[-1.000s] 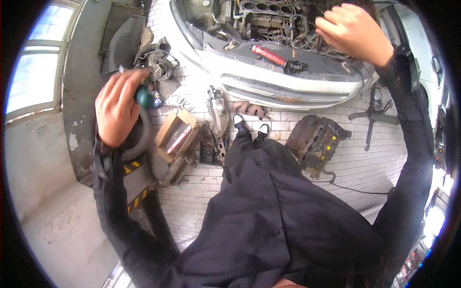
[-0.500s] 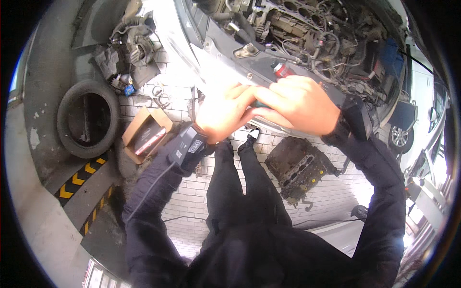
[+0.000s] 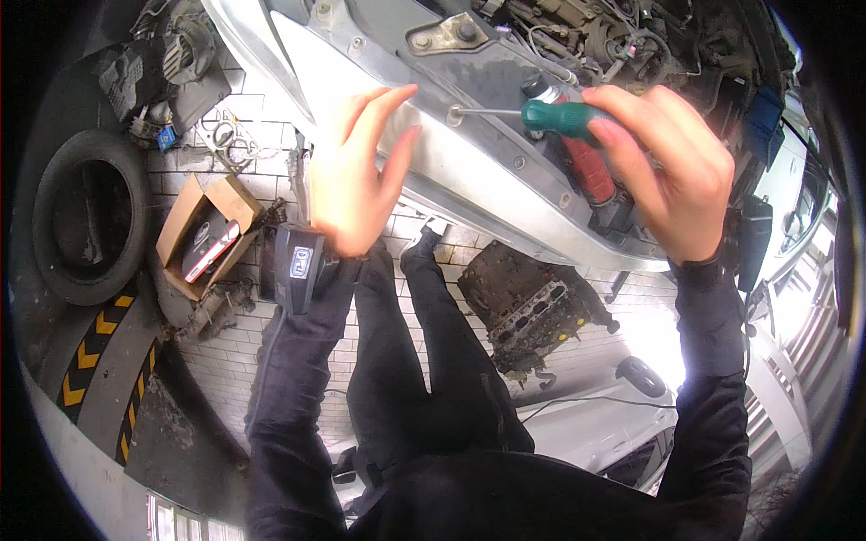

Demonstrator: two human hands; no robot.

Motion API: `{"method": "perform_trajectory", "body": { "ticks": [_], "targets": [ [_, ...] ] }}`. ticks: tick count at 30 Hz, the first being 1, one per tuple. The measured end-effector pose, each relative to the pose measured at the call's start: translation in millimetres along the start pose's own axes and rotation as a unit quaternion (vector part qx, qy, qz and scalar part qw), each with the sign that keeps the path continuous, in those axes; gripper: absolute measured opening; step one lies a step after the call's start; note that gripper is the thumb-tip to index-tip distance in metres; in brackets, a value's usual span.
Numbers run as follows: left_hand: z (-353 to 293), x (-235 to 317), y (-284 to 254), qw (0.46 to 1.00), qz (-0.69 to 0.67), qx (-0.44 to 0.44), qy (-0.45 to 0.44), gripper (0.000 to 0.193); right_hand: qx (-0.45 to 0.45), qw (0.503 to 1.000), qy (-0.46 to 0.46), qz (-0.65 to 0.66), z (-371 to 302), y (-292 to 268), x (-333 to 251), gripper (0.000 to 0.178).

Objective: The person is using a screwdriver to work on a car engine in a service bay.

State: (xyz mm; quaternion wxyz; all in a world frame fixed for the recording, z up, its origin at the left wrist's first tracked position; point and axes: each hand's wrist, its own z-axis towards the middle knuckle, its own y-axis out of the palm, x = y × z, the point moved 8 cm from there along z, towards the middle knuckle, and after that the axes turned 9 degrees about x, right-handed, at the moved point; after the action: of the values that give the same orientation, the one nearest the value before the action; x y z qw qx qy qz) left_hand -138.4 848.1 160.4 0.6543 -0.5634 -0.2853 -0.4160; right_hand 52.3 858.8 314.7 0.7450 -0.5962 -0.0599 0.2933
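Observation:
A screwdriver point(image 3: 555, 117) with a dark green handle is held in my right hand point(image 3: 672, 167), thumb and fingers around the handle's end. Its thin metal shaft points left, and the tip meets a round fastener point(image 3: 455, 115) on the grey front panel point(image 3: 505, 162) of the car. My left hand point(image 3: 356, 171) is open over the silver bumper edge, fingers apart and holding nothing. Beneath the screwdriver handle, a red can point(image 3: 588, 167) with a black top lies on the panel, partly hidden by the handle and my right hand.
The engine bay point(image 3: 613, 36) lies beyond the panel. A dirty engine block point(image 3: 523, 311) sits on the tiled floor to the right of my legs. On the left are a tyre point(image 3: 90, 216), an open cardboard box point(image 3: 203, 234) and removed car parts point(image 3: 171, 68).
My hands, together before, are now apart. The left has opened and moved left; the right has moved right with the screwdriver, now plainly visible. The view has shifted closer to the panel.

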Motion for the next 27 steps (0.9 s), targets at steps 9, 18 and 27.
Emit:
{"method": "perform_trajectory", "body": {
  "ticks": [9, 18, 27],
  "targets": [
    [4, 9, 33, 0.995, 0.040, 0.014, 0.086, 0.032, -0.033, 0.999, 0.002, -0.002, -4, 0, 7, 0.021],
    [3, 13, 48, 0.989, 0.063, 0.042, 0.126, 0.016, -0.027, 0.989, -0.137, 0.038, 31, 15, -32, 0.034],
    [8, 6, 62, 0.982, 0.116, 0.017, 0.150, 0.013, 0.026, 0.997, -0.051, 0.059, 22, 15, -20, 0.014]
  ]
}}
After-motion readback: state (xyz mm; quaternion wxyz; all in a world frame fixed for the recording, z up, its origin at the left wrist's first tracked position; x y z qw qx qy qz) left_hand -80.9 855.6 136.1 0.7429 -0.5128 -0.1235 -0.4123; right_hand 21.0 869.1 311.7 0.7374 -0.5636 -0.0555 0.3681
